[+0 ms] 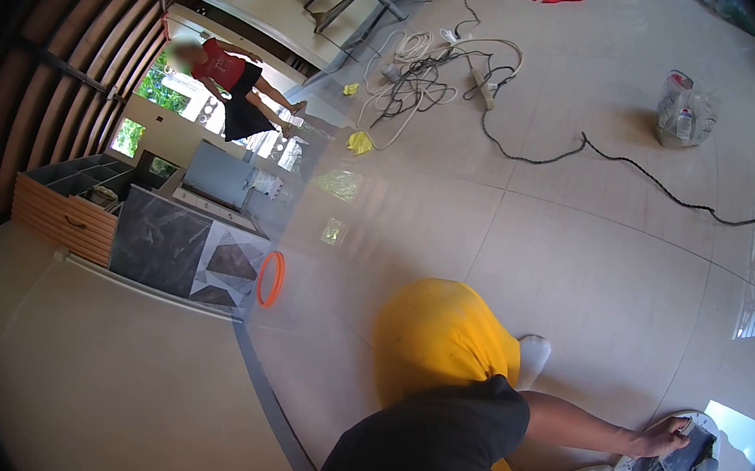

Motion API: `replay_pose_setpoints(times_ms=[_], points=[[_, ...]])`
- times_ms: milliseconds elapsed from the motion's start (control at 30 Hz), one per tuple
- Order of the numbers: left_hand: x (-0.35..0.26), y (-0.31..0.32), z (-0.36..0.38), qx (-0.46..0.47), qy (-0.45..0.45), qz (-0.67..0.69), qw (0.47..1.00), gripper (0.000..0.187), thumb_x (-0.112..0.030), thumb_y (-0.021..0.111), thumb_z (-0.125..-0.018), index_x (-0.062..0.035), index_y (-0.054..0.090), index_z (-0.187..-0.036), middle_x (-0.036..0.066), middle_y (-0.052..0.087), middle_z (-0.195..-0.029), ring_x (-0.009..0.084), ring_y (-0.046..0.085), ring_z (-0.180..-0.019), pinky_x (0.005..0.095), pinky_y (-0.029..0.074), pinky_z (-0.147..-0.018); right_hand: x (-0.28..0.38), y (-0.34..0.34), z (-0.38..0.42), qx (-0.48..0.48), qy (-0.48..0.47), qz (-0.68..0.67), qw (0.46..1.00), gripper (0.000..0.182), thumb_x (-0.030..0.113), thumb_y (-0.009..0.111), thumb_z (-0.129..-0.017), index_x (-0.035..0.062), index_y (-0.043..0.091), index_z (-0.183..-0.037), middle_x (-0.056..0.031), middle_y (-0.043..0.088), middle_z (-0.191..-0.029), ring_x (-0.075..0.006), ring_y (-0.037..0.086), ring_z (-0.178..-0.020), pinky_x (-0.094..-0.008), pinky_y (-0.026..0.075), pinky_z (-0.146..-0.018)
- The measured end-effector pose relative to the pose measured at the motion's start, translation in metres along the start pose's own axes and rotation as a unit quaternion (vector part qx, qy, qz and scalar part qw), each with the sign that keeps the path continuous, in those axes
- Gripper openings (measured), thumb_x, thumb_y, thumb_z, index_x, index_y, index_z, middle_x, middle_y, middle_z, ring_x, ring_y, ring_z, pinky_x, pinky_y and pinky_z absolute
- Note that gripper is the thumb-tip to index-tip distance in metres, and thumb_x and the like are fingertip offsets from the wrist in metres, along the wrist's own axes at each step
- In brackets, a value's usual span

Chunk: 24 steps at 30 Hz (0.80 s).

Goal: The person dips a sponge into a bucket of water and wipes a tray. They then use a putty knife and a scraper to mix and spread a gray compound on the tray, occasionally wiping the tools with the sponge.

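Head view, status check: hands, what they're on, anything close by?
Right hand pressed flat on a grey rag on the floor tile, fingers spread. Left hand out of view. Black cable trails across the floor, apart from the rag.

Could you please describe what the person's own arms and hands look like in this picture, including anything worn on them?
Only one arm shows, running from a short black sleeve to a bare forearm and a bare hand near the bottom edge. No glove, watch or ring can be made out. Which arm it is cannot be told, and the other hand is out of view.
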<state>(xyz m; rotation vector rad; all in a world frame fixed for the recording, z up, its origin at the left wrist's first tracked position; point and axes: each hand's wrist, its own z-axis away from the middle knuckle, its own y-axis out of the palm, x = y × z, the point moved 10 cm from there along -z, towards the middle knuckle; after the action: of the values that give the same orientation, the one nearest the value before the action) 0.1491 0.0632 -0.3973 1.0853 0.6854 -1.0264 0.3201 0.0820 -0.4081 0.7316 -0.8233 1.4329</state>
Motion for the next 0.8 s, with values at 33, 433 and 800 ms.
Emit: replay_pose_setpoints(times_ms=[33, 433, 800], points=[[0.0, 0.002, 0.0, 0.008, -0.01, 0.001, 1.0, 0.035, -0.024, 0.053, -0.087, 0.0017, 0.045, -0.109, 0.006, 0.049, -0.092, 0.013, 0.044, -0.084, 0.0281, 0.039, -0.074, -0.001, 0.0, 0.001, -0.001, 0.004, -0.003, 1.0, 0.035, 0.017, 0.047, -0.088, 0.0047, 0.051, -0.121, -0.0114, 0.058, -0.113, -0.0205, 0.057, -0.098, -0.0283, 0.048, -0.077], [-0.011, 0.002, 0.007, -0.004, -0.019, 0.022, 1.0, 0.022, -0.017, 0.052, -0.082, -0.0029, 0.049, -0.099, 0.001, 0.046, -0.079, 0.0096, 0.043, -0.076, 0.0266, 0.037, -0.069, -0.007, -0.001, 0.006, -0.007, 0.031, -0.037, 0.999, 0.035, 0.018, 0.047, -0.088, 0.005, 0.051, -0.121, -0.0107, 0.058, -0.114, -0.0194, 0.057, -0.099, -0.0272, 0.048, -0.077], [-0.006, 0.005, 0.003, 0.0, -0.031, 0.018, 0.999, 0.024, -0.013, 0.053, -0.082, -0.0014, 0.049, -0.103, 0.001, 0.047, -0.079, 0.0109, 0.043, -0.074, 0.0274, 0.038, -0.066, -0.017, -0.007, 0.015, -0.014, 0.061, -0.066, 0.996, 0.035, 0.019, 0.046, -0.089, 0.0053, 0.051, -0.121, -0.0099, 0.058, -0.115, -0.0185, 0.057, -0.1, -0.0261, 0.047, -0.078]])
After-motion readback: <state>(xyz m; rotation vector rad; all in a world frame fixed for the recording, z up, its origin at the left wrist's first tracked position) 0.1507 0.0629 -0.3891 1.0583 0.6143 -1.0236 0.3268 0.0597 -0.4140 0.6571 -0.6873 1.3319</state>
